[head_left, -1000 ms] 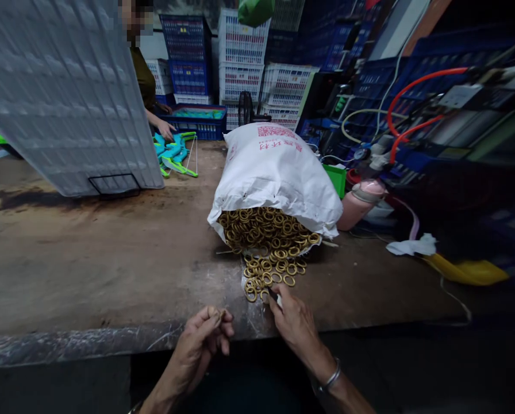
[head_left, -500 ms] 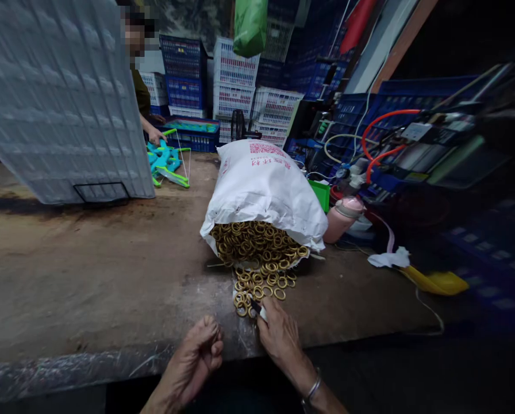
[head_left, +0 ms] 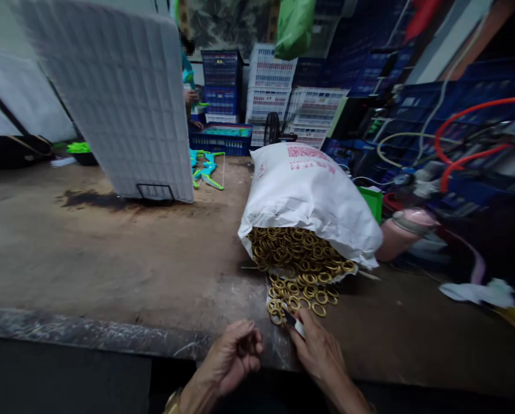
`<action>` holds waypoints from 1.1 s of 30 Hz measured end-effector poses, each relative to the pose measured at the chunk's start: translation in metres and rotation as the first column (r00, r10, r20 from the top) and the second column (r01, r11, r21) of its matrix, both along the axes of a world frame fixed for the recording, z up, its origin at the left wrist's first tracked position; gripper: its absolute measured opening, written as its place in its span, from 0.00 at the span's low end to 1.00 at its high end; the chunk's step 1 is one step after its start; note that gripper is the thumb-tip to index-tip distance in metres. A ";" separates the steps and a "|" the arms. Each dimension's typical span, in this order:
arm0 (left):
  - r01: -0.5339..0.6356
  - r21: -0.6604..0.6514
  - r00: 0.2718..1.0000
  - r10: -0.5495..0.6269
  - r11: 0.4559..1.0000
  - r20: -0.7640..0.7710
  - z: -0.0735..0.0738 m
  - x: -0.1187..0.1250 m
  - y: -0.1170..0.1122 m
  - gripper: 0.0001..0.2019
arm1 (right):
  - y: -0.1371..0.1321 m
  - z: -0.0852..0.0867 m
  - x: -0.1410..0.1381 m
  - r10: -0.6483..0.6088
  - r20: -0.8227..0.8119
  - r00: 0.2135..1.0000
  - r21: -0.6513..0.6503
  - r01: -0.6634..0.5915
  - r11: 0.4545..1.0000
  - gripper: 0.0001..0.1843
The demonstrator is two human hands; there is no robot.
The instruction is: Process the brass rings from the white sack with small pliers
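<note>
My right hand (head_left: 322,351) grips a small tool with a dark pointed tip and a pale handle (head_left: 298,328); its exact kind is unclear. The tip reaches the near edge of a spill of gold-coloured rings (head_left: 304,303). These rings lie in front of a white woven sack (head_left: 300,184), which rests on its side with its mouth facing me, packed with more rings. To the left of the spill, my left hand (head_left: 235,353) hovers by the table edge, fingers curled in; anything inside them is hidden.
A ribbed whitish panel (head_left: 149,115) stands on the wooden table (head_left: 111,253) in a black wire stand. Behind it a co-worker's hand (head_left: 191,96) shows near blue-green toy bows (head_left: 208,172). A pink bottle (head_left: 406,230) stands right of the sack; stacked crates (head_left: 270,75) fill the back.
The view has swung left, so everything sits farther right. My left hand's fingers look slightly looser. The co-worker's hand has left the toy bow on the table.
</note>
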State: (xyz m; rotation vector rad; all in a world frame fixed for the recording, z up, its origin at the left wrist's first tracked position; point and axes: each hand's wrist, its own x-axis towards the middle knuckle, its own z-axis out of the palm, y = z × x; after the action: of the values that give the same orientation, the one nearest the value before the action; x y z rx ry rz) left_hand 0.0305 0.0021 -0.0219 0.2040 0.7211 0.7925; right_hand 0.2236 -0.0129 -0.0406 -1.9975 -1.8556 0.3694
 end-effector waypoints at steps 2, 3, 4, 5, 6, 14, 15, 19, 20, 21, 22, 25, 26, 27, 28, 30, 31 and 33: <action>0.015 0.010 0.999 -0.015 1.000 -0.047 0.001 0.004 0.000 0.15 | 0.002 -0.005 0.001 0.045 -0.089 0.995 -0.004 -0.045 0.999 0.05; 0.018 0.007 0.998 -0.017 1.000 -0.066 0.002 0.006 0.001 0.16 | 0.003 -0.006 0.000 0.072 -0.152 0.986 0.013 -0.071 0.997 0.06; 0.017 0.007 0.996 -0.017 1.000 -0.084 0.002 0.007 0.001 0.17 | 0.005 -0.007 -0.003 0.097 -0.217 0.971 0.037 -0.092 0.995 0.06; 0.014 0.017 0.995 -0.012 1.000 -0.103 0.003 0.009 0.001 0.17 | 0.006 -0.006 -0.007 0.118 -0.278 0.953 0.060 -0.105 0.993 0.08; 0.013 0.043 0.992 -0.007 0.999 -0.126 0.003 0.010 0.001 0.16 | 0.008 -0.004 -0.012 0.134 -0.328 0.935 0.082 -0.113 0.990 0.09; 0.118 0.309 0.891 0.037 0.944 -0.452 0.006 0.010 -0.001 0.17 | 0.015 0.020 -0.053 0.256 -0.446 0.857 0.174 -0.198 0.965 0.11; 0.126 0.351 0.860 0.074 0.928 -0.505 0.007 0.010 -0.001 0.17 | 0.014 0.022 -0.055 0.240 -0.466 0.852 0.151 -0.191 0.970 0.11; 0.201 0.621 0.729 0.308 0.757 -0.611 0.006 0.007 -0.002 0.14 | 0.013 0.028 -0.055 0.136 -0.559 0.818 -0.010 -0.171 0.985 0.14; 0.242 0.666 0.706 0.343 0.705 -0.619 0.006 0.007 -0.002 0.12 | 0.013 0.029 -0.054 0.115 -0.586 0.802 -0.052 -0.180 0.982 0.14; 0.285 0.695 0.691 0.361 0.660 -0.626 0.005 0.006 -0.003 0.11 | 0.013 0.029 -0.054 0.099 -0.616 0.781 -0.091 -0.195 0.977 0.15; 0.319 0.711 0.681 0.369 0.627 -0.632 0.004 0.005 -0.003 0.10 | 0.012 0.029 -0.054 0.086 -0.647 0.757 -0.118 -0.212 0.970 0.16; 0.328 0.717 0.708 0.342 0.615 -0.618 0.004 0.005 -0.004 0.11 | 0.012 0.028 -0.055 0.049 -0.712 0.700 -0.151 -0.220 0.964 0.15; 0.306 0.697 0.730 0.311 0.648 -0.609 0.005 0.004 -0.004 0.11 | 0.013 0.028 -0.055 0.037 -0.721 0.692 -0.152 -0.211 0.966 0.15; 0.284 0.663 0.755 0.264 0.693 -0.600 0.006 0.004 -0.004 0.12 | 0.013 0.027 -0.056 0.029 -0.726 0.687 -0.149 -0.198 0.969 0.14; 0.269 0.611 0.784 0.200 0.744 -0.588 0.006 0.004 -0.004 0.12 | 0.013 0.027 -0.057 0.025 -0.727 0.686 -0.143 -0.187 0.972 0.14; 0.263 0.487 0.841 0.050 0.833 -0.539 0.007 0.003 -0.004 0.13 | 0.013 0.029 -0.058 0.028 -0.722 0.691 -0.128 -0.173 0.977 0.14; 0.260 0.434 0.865 -0.009 0.863 -0.501 0.008 0.003 -0.004 0.14 | 0.013 0.029 -0.058 0.031 -0.717 0.696 -0.123 -0.170 0.978 0.14; 0.234 0.369 0.908 -0.066 0.899 -0.414 0.007 0.003 -0.005 0.14 | 0.013 0.032 -0.059 0.035 -0.714 0.699 -0.122 -0.173 0.977 0.14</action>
State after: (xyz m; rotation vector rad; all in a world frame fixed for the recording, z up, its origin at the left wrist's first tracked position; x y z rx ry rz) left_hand 0.0337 -0.0027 -0.0146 0.8165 0.8965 0.7520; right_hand 0.1648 0.0001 -0.0091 -1.5025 -1.4461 1.1983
